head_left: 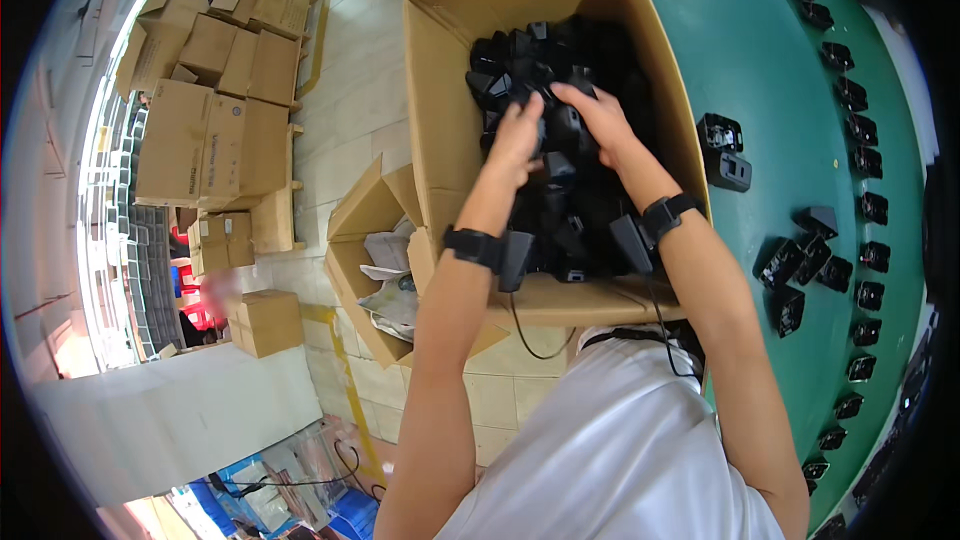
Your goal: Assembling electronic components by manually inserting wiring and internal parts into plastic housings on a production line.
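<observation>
A tall cardboard box (437,120) stands before me, heaped inside with black plastic housings (556,172). Both my hands reach down into it, close together over the heap. My left hand (516,140) has its fingers closed around a black housing, partly hidden by the hand. Just right of it, my right hand (598,122) grips a dark plastic part between thumb and fingers; its outline merges with the black pile. Each wrist wears a black strap with a small black device and a cable.
At right, a green table (760,360) carries loose black housings (800,258) and a long row of similar parts (868,210). An open carton (350,240) with wrapping stands left of the box. Stacked cartons (190,140) sit on pallets farther left, and a white partition (180,420) lies lower left.
</observation>
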A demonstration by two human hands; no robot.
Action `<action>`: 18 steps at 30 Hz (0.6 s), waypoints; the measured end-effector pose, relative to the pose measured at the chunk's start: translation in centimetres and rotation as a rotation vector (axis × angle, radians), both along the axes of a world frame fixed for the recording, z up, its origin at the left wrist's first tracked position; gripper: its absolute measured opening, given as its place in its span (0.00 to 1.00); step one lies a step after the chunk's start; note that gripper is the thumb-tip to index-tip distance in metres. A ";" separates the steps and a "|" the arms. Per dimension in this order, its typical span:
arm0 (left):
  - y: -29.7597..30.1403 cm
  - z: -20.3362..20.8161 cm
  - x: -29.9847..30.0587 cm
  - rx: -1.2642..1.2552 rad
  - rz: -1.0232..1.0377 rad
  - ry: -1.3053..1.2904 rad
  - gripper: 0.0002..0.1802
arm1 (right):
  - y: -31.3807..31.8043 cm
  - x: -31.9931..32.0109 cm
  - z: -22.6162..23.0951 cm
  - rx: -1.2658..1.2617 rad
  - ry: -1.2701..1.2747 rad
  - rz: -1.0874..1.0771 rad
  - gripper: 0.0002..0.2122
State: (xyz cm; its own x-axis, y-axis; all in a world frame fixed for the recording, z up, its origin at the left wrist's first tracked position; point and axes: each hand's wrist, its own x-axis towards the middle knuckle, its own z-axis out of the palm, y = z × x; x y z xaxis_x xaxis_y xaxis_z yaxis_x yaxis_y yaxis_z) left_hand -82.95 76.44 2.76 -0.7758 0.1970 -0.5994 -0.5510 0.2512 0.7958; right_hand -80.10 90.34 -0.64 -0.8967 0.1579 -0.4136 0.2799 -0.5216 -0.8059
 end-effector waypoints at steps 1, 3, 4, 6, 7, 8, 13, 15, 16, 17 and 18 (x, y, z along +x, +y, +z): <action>0.3 2.3 -0.1 0.012 -0.006 0.039 0.29 | 0.3 -0.5 1.8 0.075 0.117 -0.048 0.19; 1.4 6.7 0.1 0.080 -0.023 0.178 0.27 | 1.4 -0.2 7.3 0.281 0.358 -0.092 0.19; 1.8 8.6 0.3 0.136 -0.030 0.276 0.27 | 2.3 0.2 10.7 0.408 0.483 -0.085 0.19; 4.9 11.8 1.5 0.317 -0.115 0.445 0.26 | 5.9 1.2 14.8 0.543 0.667 -0.074 0.18; 5.8 12.4 1.7 0.391 -0.151 0.478 0.25 | 7.0 2.2 17.7 0.553 0.609 -0.049 0.15; 7.3 12.6 1.9 0.477 -0.201 0.506 0.25 | 8.1 3.7 19.9 0.575 0.545 -0.039 0.12; 15.3 11.3 4.4 0.487 -0.387 0.364 0.24 | 16.4 8.8 16.5 0.754 0.437 -0.113 0.23; 17.3 9.6 5.4 0.428 -0.439 0.296 0.26 | 17.6 10.2 14.5 0.702 0.285 -0.227 0.19; 18.3 8.9 5.9 0.403 -0.458 0.281 0.27 | 18.5 11.1 13.9 0.645 0.218 -0.221 0.19; 19.0 7.7 5.9 0.412 -0.476 0.277 0.27 | 18.7 11.7 13.9 0.617 0.155 -0.208 0.19; 19.6 6.4 5.7 0.367 -0.486 0.385 0.28 | 19.2 12.3 13.9 0.675 0.071 -0.173 0.21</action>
